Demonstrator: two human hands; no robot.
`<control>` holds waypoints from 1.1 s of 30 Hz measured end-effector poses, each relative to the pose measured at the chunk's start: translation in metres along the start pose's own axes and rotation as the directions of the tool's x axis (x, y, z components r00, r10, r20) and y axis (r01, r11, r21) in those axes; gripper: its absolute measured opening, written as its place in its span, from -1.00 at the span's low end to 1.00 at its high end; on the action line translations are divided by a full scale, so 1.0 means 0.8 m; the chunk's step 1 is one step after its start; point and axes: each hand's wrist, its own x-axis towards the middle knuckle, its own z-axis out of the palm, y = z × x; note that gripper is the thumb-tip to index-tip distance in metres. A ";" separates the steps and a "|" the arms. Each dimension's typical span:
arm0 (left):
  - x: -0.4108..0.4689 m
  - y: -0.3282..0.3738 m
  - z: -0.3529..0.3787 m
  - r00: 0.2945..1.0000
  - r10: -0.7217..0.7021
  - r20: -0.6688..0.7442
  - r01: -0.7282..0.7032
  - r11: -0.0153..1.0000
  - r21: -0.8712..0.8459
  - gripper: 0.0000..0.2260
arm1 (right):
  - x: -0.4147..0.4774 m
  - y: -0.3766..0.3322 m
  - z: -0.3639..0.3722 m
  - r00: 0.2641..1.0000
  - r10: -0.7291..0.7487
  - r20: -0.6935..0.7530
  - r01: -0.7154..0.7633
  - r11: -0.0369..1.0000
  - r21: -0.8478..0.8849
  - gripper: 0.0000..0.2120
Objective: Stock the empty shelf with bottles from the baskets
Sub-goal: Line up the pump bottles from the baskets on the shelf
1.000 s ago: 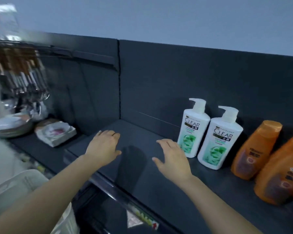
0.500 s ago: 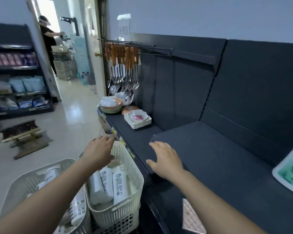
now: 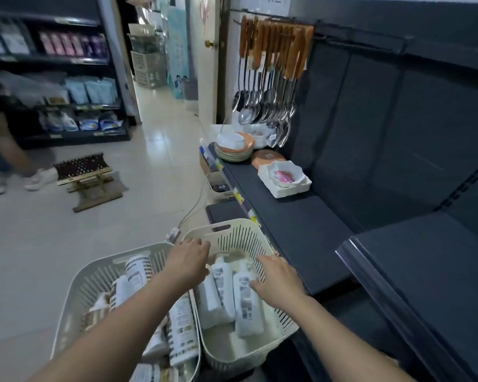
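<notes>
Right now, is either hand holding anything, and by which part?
Nothing yet. Both the left hand and right hand reach open over the bottles in the basket.

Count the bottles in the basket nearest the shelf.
3 visible in that basket: left bottle by the left hand, middle bottle, right bottle by the right hand. More may be hidden.

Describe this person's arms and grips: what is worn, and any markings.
The left forearm and right forearm are bare to the frame edge; no sleeves show. The left grip and right grip are bare hands: no gloves, rings, watch, bracelet or markings are visible.
</notes>
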 end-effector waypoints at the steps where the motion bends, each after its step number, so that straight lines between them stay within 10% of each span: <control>1: 0.005 -0.003 0.009 1.000 0.000 0.026 0.000 1.000 -0.006 -0.58 | 0.009 -0.001 0.009 1.000 0.014 0.024 -0.014 1.000 -0.003 -0.47; 16: 0.099 0.029 0.164 0.883 -0.164 0.439 0.304 0.914 -0.270 -0.51 | 0.131 0.055 0.130 0.947 0.086 0.311 -0.092 0.996 0.003 -0.67; 23: 0.139 0.042 0.236 0.690 -0.375 0.619 0.706 0.537 -0.461 0.00 | 0.171 0.083 0.207 0.885 0.218 0.411 -0.266 0.962 0.063 -0.49; 33: 0.141 0.061 0.285 0.646 -0.615 0.452 0.762 0.492 -0.420 -0.08 | 0.206 0.113 0.290 0.672 0.492 0.553 -0.740 0.446 0.503 -0.60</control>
